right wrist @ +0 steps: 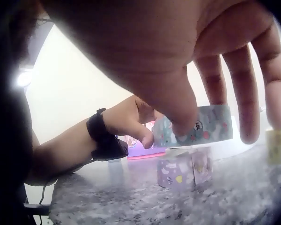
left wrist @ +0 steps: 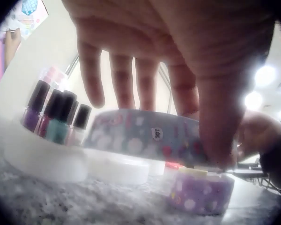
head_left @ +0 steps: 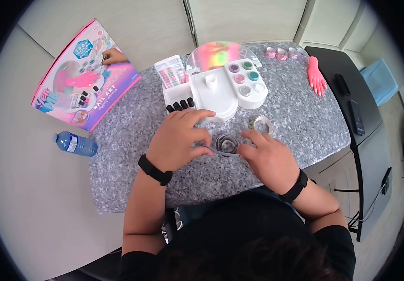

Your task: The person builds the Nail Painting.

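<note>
A pale grey-blue patterned strip (left wrist: 143,136) is stretched between the two hands, low over the table. The left hand (head_left: 178,139) pinches one end with its thumb in front and fingers behind. At the other end, the right hand (head_left: 271,158) presses its thumb against the strip (right wrist: 213,125) with the index finger behind it. Under the strip lies a coiled purple patterned roll (head_left: 227,143), seen edge-on as a purple band (right wrist: 175,172) in the right wrist view. Beside the right fingers stands a pale ring-shaped roll (head_left: 263,124), which shows a yellow side (right wrist: 277,147) from the right wrist.
A white nail-art station (head_left: 216,100) with glitter pots (head_left: 245,90) and black-capped polish bottles (head_left: 180,105) stands ahead of the hands. Small pink rolls (head_left: 281,55) and a pink model hand (head_left: 315,77) sit at the far right. The printed box (head_left: 87,79) and water bottle (head_left: 75,144) are left.
</note>
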The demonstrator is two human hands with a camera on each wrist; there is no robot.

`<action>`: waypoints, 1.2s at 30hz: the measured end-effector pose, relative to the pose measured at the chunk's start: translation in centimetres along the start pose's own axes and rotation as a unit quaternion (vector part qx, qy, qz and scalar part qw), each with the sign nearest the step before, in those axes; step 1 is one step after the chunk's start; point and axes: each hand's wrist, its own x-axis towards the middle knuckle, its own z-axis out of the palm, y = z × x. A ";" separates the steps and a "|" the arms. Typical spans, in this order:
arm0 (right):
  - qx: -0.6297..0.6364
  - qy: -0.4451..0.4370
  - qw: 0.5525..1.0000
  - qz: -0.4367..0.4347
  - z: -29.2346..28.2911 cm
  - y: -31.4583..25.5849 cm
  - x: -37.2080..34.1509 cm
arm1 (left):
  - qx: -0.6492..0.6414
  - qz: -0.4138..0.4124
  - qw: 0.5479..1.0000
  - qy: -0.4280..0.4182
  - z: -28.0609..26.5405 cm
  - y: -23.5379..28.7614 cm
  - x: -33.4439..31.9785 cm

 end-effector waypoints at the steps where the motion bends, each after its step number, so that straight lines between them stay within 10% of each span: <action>1: 0.003 -0.006 1.000 -0.006 0.2 0.2 -0.2 | 0.008 0.005 1.000 0.002 0.1 0.1 0.0; 30: 0.101 0.049 0.994 0.008 0.6 1.8 1.9 | -0.095 -0.012 0.992 -0.081 1.7 1.0 0.7; 36: -0.004 0.005 0.987 0.163 -0.2 4.8 0.6 | -0.105 -0.022 0.992 -0.072 2.2 1.6 0.4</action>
